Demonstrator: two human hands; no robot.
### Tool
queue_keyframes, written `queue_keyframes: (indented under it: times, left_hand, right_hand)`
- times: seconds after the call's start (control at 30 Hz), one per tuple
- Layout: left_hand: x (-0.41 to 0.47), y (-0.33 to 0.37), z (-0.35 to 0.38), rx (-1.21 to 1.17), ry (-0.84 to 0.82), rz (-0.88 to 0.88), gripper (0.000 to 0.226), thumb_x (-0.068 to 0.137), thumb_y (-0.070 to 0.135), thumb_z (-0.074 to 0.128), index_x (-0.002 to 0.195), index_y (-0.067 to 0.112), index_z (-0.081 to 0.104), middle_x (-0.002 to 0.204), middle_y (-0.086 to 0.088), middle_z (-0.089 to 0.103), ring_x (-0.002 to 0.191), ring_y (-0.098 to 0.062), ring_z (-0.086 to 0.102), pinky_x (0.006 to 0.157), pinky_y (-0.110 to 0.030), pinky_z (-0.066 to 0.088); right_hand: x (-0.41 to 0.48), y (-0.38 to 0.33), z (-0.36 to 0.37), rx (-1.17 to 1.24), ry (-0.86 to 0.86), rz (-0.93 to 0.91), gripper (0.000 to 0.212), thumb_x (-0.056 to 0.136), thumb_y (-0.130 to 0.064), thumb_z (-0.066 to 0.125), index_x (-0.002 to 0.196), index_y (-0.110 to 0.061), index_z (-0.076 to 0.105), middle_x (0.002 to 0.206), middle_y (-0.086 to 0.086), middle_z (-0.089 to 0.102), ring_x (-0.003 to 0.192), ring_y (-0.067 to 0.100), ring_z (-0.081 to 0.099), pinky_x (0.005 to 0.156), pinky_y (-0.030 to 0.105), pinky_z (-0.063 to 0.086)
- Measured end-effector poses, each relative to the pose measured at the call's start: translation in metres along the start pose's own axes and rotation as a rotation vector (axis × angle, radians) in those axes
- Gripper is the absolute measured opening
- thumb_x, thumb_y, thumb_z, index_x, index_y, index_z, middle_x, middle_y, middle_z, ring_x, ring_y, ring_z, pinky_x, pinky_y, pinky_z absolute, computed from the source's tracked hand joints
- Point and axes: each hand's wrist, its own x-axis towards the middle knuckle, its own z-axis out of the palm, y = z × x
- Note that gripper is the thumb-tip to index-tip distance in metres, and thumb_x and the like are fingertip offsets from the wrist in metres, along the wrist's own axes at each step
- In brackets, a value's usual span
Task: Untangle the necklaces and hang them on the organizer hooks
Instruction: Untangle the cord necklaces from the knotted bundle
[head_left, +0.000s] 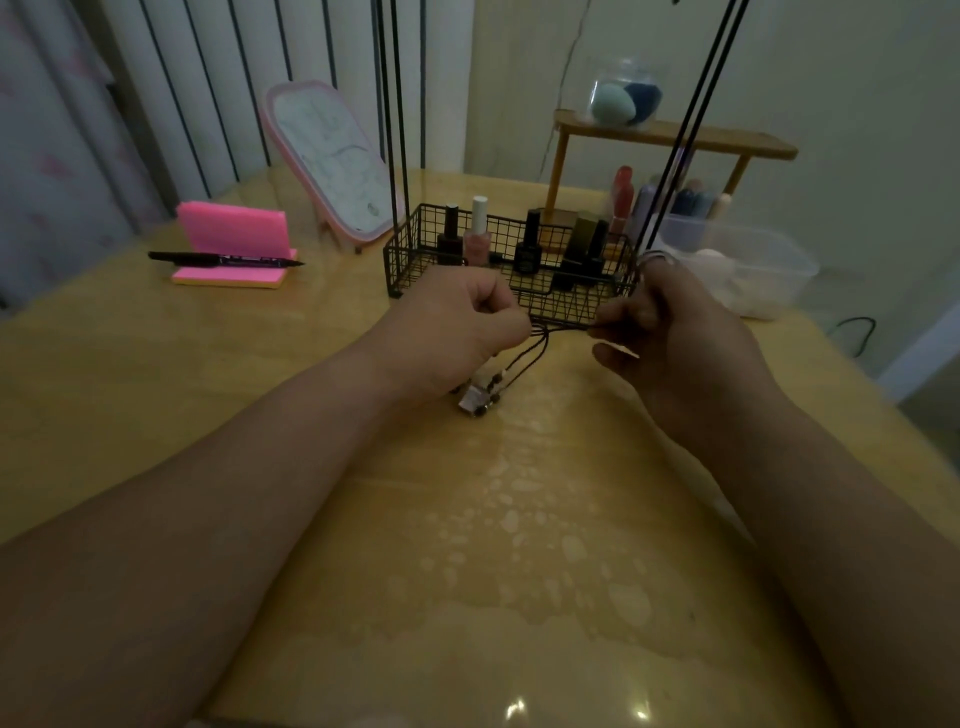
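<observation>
- Left hand (457, 332) and right hand (670, 338) each pinch the necklaces (561, 328), cords taut left-to-right between them.
- Beads (475, 402) hang nearer the left hand.
- Organizer (400, 260) stands just behind; hooks unseen.

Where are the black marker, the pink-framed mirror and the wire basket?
black marker (223, 258), head view, middle of its barrel.
pink-framed mirror (332, 158), head view, centre of the glass.
wire basket (405, 249), head view, its left side wall.

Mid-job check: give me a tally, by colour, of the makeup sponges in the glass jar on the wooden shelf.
Teal sponge: 1
Blue sponge: 1
Total: 2
</observation>
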Motion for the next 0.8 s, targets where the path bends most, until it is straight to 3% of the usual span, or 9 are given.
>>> queue_keyframes:
  times: [0.17,0.27,0.37,0.47,0.57,0.7,0.8]
  left_hand:
    - [-0.002,0.000,0.001,0.019,-0.022,0.009,0.012,0.095,0.020,0.071,0.084,0.022,0.071,0.069,0.013,0.064,0.063,0.000,0.057,0.059,-0.017,0.047]
    - [-0.006,0.003,0.004,0.088,-0.089,0.025,0.009,0.102,0.032,0.065,0.106,0.028,0.071,0.086,0.012,0.071,0.079,0.001,0.066,0.066,-0.015,0.052]
    - [-0.009,0.004,0.011,0.234,-0.188,0.029,0.036,0.099,0.044,0.067,0.132,0.032,0.058,0.100,0.012,0.067,0.090,-0.002,0.064,0.076,-0.022,0.052]
    - [-0.012,0.002,0.016,0.445,-0.263,0.067,0.049,0.092,0.051,0.072,0.132,0.033,0.052,0.109,0.015,0.059,0.095,-0.001,0.058,0.079,-0.022,0.050]
    - [-0.011,0.000,0.015,0.622,-0.264,0.162,0.025,0.095,0.049,0.069,0.113,0.034,0.060,0.110,0.016,0.052,0.096,-0.002,0.054,0.081,-0.023,0.050]
    - [-0.011,-0.001,0.014,0.629,-0.267,0.181,0.003,0.100,0.034,0.064,0.099,0.033,0.062,0.101,0.016,0.053,0.092,-0.002,0.053,0.079,-0.024,0.047]
    - [-0.010,0.004,0.011,0.365,-0.219,0.053,0.004,0.105,0.028,0.056,0.102,0.026,0.059,0.099,0.009,0.068,0.087,-0.005,0.064,0.073,-0.027,0.054]
  right_hand:
    - [0.003,0.000,-0.008,0.211,-0.058,0.062,0.047,0.107,-0.041,0.047,0.064,-0.021,0.046,0.068,0.001,0.054,0.070,0.017,0.063,0.080,0.039,0.052]
    - [0.001,0.000,-0.006,0.232,-0.089,0.073,0.045,0.108,-0.040,0.047,0.067,-0.021,0.048,0.064,0.000,0.050,0.063,0.017,0.061,0.073,0.037,0.057]
    - [0.001,-0.002,-0.004,0.300,-0.109,0.052,0.045,0.109,-0.040,0.044,0.068,-0.020,0.048,0.063,-0.001,0.046,0.059,0.016,0.056,0.066,0.033,0.058]
    - [0.002,-0.005,-0.006,0.297,-0.092,0.028,0.046,0.108,-0.043,0.043,0.069,-0.022,0.049,0.063,-0.002,0.044,0.058,0.014,0.050,0.061,0.030,0.052]
    - [0.007,-0.006,-0.013,0.143,-0.049,0.024,0.044,0.108,-0.046,0.044,0.072,-0.022,0.052,0.064,-0.002,0.045,0.058,0.014,0.048,0.062,0.032,0.046]
    - [0.008,0.000,-0.014,-0.397,-0.017,-0.005,0.040,0.108,-0.047,0.047,0.087,-0.017,0.063,0.067,0.000,0.055,0.064,0.020,0.053,0.068,0.039,0.049]
    - [0.007,0.003,-0.011,-0.594,-0.013,-0.048,0.038,0.109,-0.042,0.046,0.095,-0.014,0.067,0.068,0.000,0.057,0.062,0.017,0.054,0.066,0.036,0.047]
